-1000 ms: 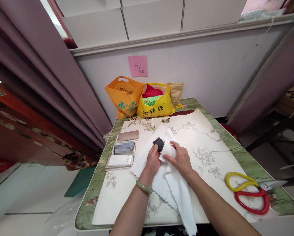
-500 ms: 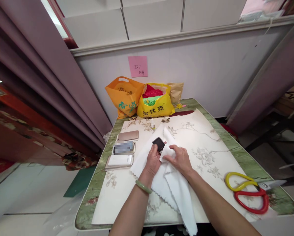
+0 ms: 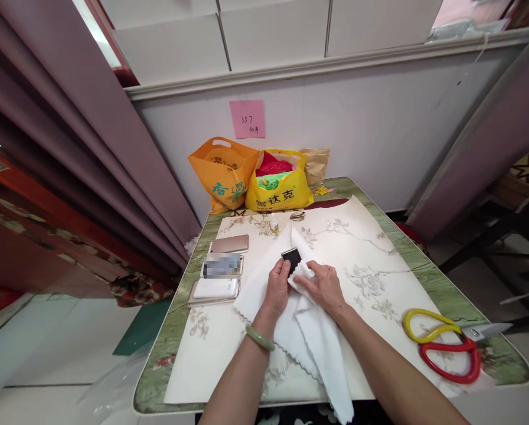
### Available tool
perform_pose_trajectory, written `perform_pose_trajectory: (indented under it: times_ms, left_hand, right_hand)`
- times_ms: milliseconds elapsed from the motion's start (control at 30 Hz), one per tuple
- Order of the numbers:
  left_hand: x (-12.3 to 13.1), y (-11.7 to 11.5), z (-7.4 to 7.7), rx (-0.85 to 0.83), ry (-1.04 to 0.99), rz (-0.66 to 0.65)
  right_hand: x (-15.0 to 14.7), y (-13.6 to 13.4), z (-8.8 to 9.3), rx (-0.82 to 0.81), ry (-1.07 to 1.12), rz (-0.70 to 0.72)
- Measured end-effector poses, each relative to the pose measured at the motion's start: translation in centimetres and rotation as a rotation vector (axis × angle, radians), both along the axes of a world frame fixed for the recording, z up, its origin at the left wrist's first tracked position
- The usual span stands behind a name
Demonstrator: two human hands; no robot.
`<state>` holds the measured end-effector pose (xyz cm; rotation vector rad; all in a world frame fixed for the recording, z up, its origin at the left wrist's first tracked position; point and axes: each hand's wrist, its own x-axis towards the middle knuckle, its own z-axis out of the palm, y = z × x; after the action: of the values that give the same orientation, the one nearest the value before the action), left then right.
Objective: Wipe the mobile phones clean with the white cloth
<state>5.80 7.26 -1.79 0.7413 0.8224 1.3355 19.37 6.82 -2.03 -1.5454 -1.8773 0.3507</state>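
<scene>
My left hand is closed on a small black squarish device with a pale rim, its thumb on the near left side. What kind of device it is I cannot make out. Pinched in my right hand is part of a white cloth with a scalloped edge, pressed against the device's lower right corner. The rest of the cloth spreads under both hands and hangs over the table's front edge. A green bangle circles my left wrist.
Several phones lie to the left. Large scissors with yellow and red handles rest at the right. A small bottle and a thin wire-like item stand behind the cloth. Orange and yellow bags line the back.
The device has turned in my left hand and shifted slightly right, closer to the cloth. My right hand keeps its grip on the cloth.
</scene>
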Motion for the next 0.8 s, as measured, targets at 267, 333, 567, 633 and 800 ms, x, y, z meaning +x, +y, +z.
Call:
perform_pose_trajectory:
  times_ms: [267,333,567,633,800]
  left_hand:
    - [-0.11,-0.04,0.28,-0.024,-0.051,-0.001]
    - [-0.15,-0.07,0.36,-0.025,-0.049,-0.013]
    - [-0.29,-0.05,0.34,0.007,-0.044,-0.044]
    - [-0.37,-0.01,0.30,0.011,-0.023,-0.018]
    - [-0.19,-0.17,0.75,0.029,-0.009,-0.032]
  right_hand:
    - [0.13,-0.09,0.01,-0.001,0.032,0.015]
    - [0.17,-0.07,-0.04,-0.016,0.029,0.017]
    - [0.10,-0.04,0.09,-0.023,0.005,-0.034]
    - [0.08,-0.05,0.12,-0.014,0.005,-0.032]
    - [0.11,0.07,0.26,-0.034,-0.009,-0.074]
